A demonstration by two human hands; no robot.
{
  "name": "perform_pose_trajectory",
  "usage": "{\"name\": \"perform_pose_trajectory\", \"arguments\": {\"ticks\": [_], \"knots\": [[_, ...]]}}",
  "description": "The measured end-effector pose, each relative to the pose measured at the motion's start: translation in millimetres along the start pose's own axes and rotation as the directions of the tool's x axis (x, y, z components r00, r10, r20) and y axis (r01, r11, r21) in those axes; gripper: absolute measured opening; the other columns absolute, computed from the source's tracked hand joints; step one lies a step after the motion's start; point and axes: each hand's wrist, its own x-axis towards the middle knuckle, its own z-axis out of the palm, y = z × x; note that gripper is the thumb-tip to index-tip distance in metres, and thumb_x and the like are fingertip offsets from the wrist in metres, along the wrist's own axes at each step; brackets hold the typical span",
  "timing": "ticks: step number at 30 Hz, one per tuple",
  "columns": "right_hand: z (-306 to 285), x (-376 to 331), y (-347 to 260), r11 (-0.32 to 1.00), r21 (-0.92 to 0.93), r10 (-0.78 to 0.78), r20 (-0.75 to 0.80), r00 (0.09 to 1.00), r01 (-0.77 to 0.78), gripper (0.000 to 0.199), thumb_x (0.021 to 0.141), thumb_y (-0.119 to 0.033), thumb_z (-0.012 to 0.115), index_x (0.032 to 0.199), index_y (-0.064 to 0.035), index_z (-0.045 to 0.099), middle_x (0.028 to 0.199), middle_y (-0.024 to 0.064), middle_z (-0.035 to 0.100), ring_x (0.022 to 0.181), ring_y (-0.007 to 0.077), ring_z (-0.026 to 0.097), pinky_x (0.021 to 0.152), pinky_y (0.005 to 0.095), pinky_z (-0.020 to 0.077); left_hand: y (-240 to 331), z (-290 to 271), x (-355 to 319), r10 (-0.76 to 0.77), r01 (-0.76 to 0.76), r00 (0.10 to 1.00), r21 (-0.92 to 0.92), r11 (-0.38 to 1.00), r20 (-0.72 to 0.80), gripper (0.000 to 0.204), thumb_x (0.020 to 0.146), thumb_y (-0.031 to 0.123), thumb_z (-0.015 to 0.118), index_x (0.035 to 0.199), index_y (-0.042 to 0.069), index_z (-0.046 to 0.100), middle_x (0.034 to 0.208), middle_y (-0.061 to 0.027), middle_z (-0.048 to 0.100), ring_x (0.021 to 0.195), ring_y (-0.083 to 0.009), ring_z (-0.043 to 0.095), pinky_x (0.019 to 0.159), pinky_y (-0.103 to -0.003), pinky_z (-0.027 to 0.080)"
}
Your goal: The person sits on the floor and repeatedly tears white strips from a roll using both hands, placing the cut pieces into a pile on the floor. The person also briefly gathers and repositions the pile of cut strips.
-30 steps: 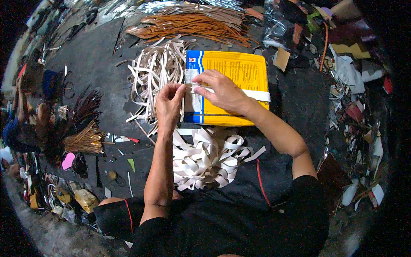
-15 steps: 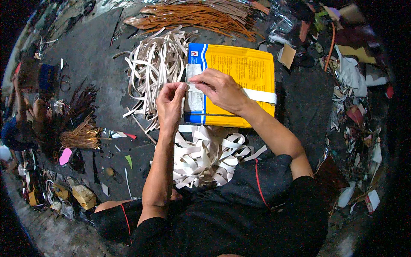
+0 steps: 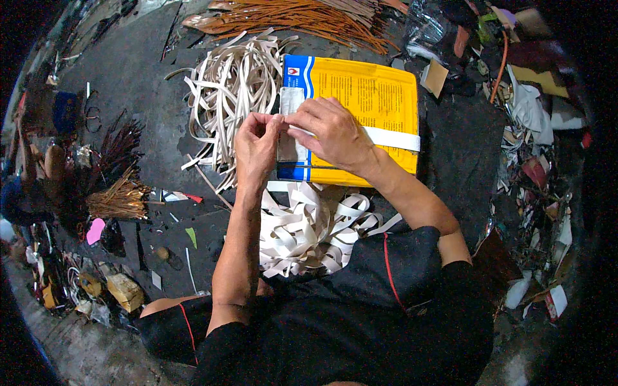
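Observation:
A yellow and blue printed sack (image 3: 367, 96) lies flat on the dark floor in front of me. A white strip (image 3: 393, 138) runs across it from the right. My right hand (image 3: 331, 132) presses and pinches that strip near the sack's left edge. My left hand (image 3: 257, 145) meets it there, fingers pinched on the strip's end. A heap of loose white strips (image 3: 309, 225) lies between my knees, just below both hands. Another spread of pale strips (image 3: 235, 90) lies left of the sack.
Long brown reed strips (image 3: 296, 16) lie at the far edge. Bundles of dark and tan fibres (image 3: 119, 193) sit at the left among small scraps. Paper and plastic litter (image 3: 534, 128) crowds the right side. A small tan block (image 3: 125, 289) lies near my left knee.
The view has shifted slightly, so the sack and strips sit a little higher. Both hands stay pinched together on the white strip at the sack's left edge.

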Motion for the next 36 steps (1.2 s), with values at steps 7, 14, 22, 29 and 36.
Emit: {"name": "perform_pose_trajectory", "arguments": {"ticks": [7, 14, 22, 29, 36], "knots": [[10, 0, 0, 0.997, 0.037, 0.073, -0.098, 0.993, -0.07, 0.019, 0.076, -0.019, 0.073, 0.09, -0.008, 0.067, 0.085, 0.0045, 0.059, 0.084, 0.023, 0.057, 0.075, 0.0355, 0.0431, -5, -15, -4, -0.198, 0.243, 0.969, -0.421, 0.874, 0.148, 0.018, 0.092, 0.017, 0.063, 0.096, -0.001, 0.062, 0.085, -0.0036, 0.065, 0.073, -0.0055, 0.055, 0.065, -0.02, 0.044], [14, 1, 6, 0.997, 0.063, 0.043, -0.096, 0.994, -0.037, 0.014, 0.076, -0.012, 0.072, 0.088, -0.0065, 0.067, 0.082, 0.0058, 0.058, 0.08, 0.0238, 0.056, 0.072, 0.0352, 0.046, -5, -10, -7, -0.029, 0.03, 0.999, -0.068, 0.997, 0.016, 0.024, 0.088, 0.017, 0.068, 0.102, -0.002, 0.065, 0.084, -0.0037, 0.066, 0.073, -0.0064, 0.057, 0.065, -0.02, 0.046], [13, 0, 6, 0.999, 0.053, -0.005, -0.085, 0.996, 0.009, 0.01, 0.078, -0.011, 0.069, 0.084, -0.0048, 0.064, 0.082, 0.0074, 0.059, 0.08, 0.0244, 0.059, 0.072, 0.0344, 0.0499, -5, -4, -4, -0.119, 0.123, 0.992, -0.177, 0.976, 0.035, 0.02, 0.092, 0.025, 0.062, 0.092, 0.005, 0.064, 0.068, 0.0058, 0.051, 0.058, -0.0027, 0.041, 0.052, -0.019, 0.031], [12, 0, 8, 0.998, 0.066, -0.009, -0.087, 0.996, 0.015, 0.02, 0.076, -0.009, 0.073, 0.095, -0.0057, 0.067, 0.084, 0.0076, 0.06, 0.077, 0.0238, 0.059, 0.069, 0.0339, 0.0503, -17, -11, 4, -0.196, 0.212, 0.977, -0.245, 0.946, 0.088, 0.023, 0.092, 0.027, 0.063, 0.089, 0.004, 0.062, 0.07, 0.0034, 0.054, 0.06, -0.0034, 0.041, 0.054, -0.019, 0.031], [14, -2, 10, 0.994, 0.113, 0.01, -0.083, 0.997, -0.001, 0.02, 0.076, -0.009, 0.072, 0.096, -0.0051, 0.068, 0.085, 0.0073, 0.061, 0.078, 0.0231, 0.06, 0.069, 0.0335, 0.0507, -42, -25, 16, -0.192, 0.206, 0.978, -0.238, 0.949, 0.081, 0.024, 0.091, 0.027, 0.063, 0.087, 0.004, 0.062, 0.07, 0.0028, 0.055, 0.06, -0.0042, 0.042, 0.054, -0.019, 0.032]]}}
